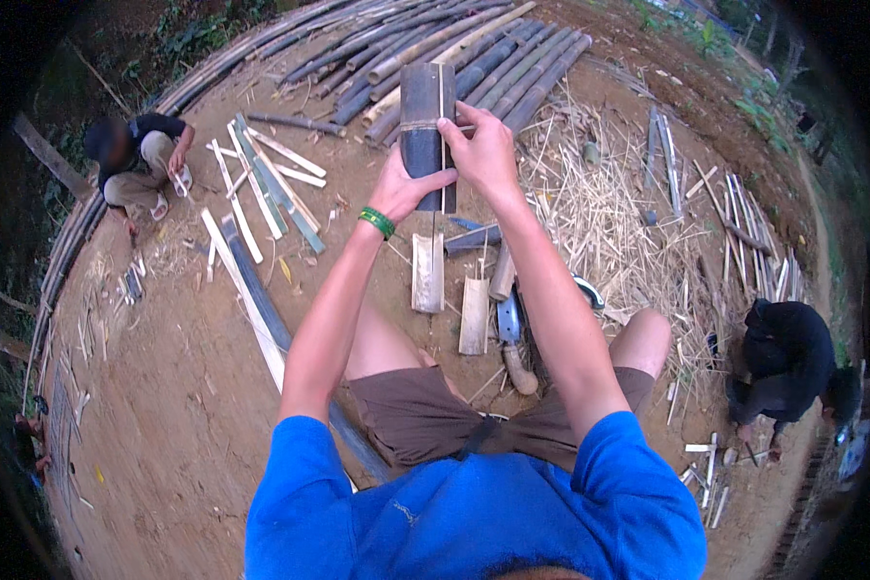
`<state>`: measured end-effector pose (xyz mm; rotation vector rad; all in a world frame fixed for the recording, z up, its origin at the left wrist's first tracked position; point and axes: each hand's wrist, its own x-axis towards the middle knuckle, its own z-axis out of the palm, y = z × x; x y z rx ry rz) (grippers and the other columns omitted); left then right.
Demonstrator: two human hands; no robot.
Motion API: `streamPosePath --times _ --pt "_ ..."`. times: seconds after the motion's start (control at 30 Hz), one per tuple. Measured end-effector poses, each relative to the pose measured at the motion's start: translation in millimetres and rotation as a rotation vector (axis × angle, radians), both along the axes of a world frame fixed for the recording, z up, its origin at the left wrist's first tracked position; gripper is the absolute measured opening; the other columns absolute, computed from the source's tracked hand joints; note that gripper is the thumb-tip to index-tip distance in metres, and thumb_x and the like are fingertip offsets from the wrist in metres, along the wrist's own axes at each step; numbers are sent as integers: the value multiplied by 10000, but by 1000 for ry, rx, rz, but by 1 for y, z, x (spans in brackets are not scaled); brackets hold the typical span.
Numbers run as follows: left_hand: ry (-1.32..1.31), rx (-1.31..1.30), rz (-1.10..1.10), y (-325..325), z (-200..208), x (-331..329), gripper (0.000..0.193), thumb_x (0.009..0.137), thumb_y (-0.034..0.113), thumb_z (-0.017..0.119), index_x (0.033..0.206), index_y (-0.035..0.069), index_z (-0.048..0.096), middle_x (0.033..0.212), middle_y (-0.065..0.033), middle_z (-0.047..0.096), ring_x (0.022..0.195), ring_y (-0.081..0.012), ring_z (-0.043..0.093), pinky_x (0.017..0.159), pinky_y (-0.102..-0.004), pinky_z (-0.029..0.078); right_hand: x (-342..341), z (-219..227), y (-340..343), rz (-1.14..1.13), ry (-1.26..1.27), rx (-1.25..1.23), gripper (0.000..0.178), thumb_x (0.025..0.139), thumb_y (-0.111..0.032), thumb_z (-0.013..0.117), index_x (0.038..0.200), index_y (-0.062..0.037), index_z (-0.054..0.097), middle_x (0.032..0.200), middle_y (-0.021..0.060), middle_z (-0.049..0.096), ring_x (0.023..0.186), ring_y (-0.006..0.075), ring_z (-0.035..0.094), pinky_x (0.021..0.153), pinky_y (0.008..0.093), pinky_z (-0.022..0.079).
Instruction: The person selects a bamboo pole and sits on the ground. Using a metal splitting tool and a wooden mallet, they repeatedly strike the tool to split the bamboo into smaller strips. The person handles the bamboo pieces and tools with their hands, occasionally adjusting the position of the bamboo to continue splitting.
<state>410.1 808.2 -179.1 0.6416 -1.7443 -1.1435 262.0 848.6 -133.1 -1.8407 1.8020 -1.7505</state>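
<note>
Both my hands hold up a dark bamboo section (419, 92) at arm's length. A pale strip runs along its length, and a thin light-coloured band crosses it near the middle. My left hand (404, 186) grips its lower left side, the thumb laid across the front. On the other side my right hand (483, 150) is closed round the right edge, its thumb pressing near the pale strip. Beneath my hands, two split bamboo pieces (427, 274) (474, 314) lie on the ground. Between my legs rests a machete (510, 329) with a bluish blade and a wooden handle.
Many bamboo poles (512, 63) are piled ahead. Pale shavings (590, 203) cover the ground to the right, and split slats (271, 184) lie to the left. One person (140, 159) squats at far left; another (788, 353) bends over at far right.
</note>
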Motion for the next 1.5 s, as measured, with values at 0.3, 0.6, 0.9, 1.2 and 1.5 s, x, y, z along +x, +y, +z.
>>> streamPosePath --times 0.3,0.6,0.9,1.2,1.5 --pt "425 884 -55 -9 -121 6 502 845 495 693 1086 63 607 960 -63 665 867 -195 642 858 -371 528 -19 -160 -11 -42 -350 411 440 819 -303 641 1105 31 642 905 243 683 877 372 674 807 443 513" --pt "906 1133 -17 -13 -178 -31 492 844 492 692 1085 76 588 984 -84 654 886 -254 639 872 -428 535 -37 -399 142 -120 159 937 398 867 -249 599 1157 24 610 971 198 683 950 315 665 838 401 514" --pt "647 771 225 5 -193 -63 360 776 141 789 1049 51 573 935 -45 629 843 -170 630 759 -345 541 -28 -178 76 203 -388 721 304 892 -264 609 982 13 695 739 127 687 663 163 647 649 327 502" --pt "195 244 458 24 -179 -73 636 782 296 799 1220 -6 450 1085 -116 589 956 -198 576 873 -343 470 -32 -142 81 152 -282 733 228 867 -210 639 832 2 716 599 77 640 520 138 583 529 314 463" --pt "211 665 146 8 -209 -48 654 865 482 680 1244 -17 495 1131 -111 612 1010 -188 588 923 -331 460 -156 -103 90 475 -1009 220 253 949 -231 552 991 -8 664 688 16 600 587 83 522 525 235 380"
